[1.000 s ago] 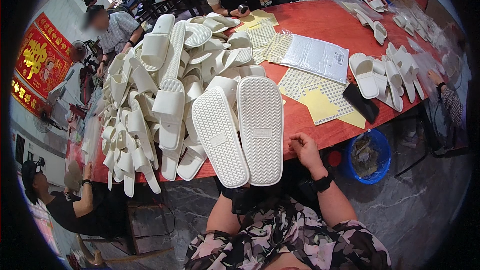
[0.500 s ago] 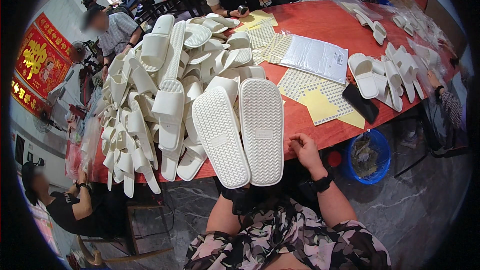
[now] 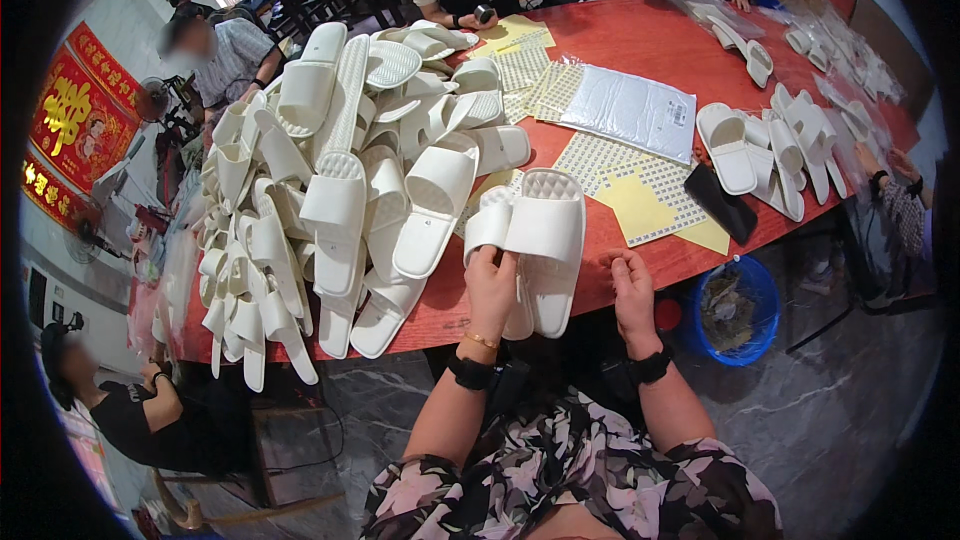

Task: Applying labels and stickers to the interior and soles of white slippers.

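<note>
My left hand (image 3: pixel 490 285) grips a pair of white slippers (image 3: pixel 549 232) by the near side, its fingers in at the left slipper's strap. The pair is turned tops up, straps showing, at the table's near edge. To the right of it, apart from the slippers, my right hand (image 3: pixel 632 292) is raised with its fingers curled and pressed together. Whether a small thing is between those fingertips I cannot make out. A big heap of white slippers (image 3: pixel 335 205) lies on the table just left of the pair.
On the red table (image 3: pixel 600 35) lie yellow-backed sticker sheets (image 3: pixel 640 210), a white plastic mailer (image 3: pixel 630 112), a black phone (image 3: pixel 720 205) and more slippers (image 3: pixel 728 150). A blue bin (image 3: pixel 740 312) stands on the floor at the right. Several co-workers sit or stand around the table.
The slippers have turned from soles up to tops up and moved slightly right. My left hand has come into sight from behind them. My right hand has shifted a little to the right.
</note>
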Demonstrator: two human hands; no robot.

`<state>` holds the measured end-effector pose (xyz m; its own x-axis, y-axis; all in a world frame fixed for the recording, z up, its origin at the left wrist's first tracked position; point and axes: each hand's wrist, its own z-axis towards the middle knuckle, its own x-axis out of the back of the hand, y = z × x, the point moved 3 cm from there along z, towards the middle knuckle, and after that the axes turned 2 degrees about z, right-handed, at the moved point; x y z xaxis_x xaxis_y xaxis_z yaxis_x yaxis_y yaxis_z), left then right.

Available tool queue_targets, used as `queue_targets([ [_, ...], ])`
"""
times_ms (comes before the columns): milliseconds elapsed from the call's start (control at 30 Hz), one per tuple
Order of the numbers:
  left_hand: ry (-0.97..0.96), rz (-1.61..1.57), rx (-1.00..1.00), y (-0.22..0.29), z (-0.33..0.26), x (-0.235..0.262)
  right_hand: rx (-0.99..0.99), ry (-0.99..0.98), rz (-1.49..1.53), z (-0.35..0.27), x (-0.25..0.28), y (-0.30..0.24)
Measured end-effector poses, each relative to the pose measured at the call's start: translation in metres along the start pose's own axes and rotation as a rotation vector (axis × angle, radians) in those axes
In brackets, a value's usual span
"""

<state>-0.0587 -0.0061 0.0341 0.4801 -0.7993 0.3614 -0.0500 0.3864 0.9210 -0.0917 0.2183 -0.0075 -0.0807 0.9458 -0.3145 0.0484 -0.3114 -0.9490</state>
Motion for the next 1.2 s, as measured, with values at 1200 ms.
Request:
queue_targets([
  [1200,-0.183,0.381,-0.32,-0.055,-0.03,0.052,0.557,-0.024,-1.168,0.069,-0.038,-0.005],
])
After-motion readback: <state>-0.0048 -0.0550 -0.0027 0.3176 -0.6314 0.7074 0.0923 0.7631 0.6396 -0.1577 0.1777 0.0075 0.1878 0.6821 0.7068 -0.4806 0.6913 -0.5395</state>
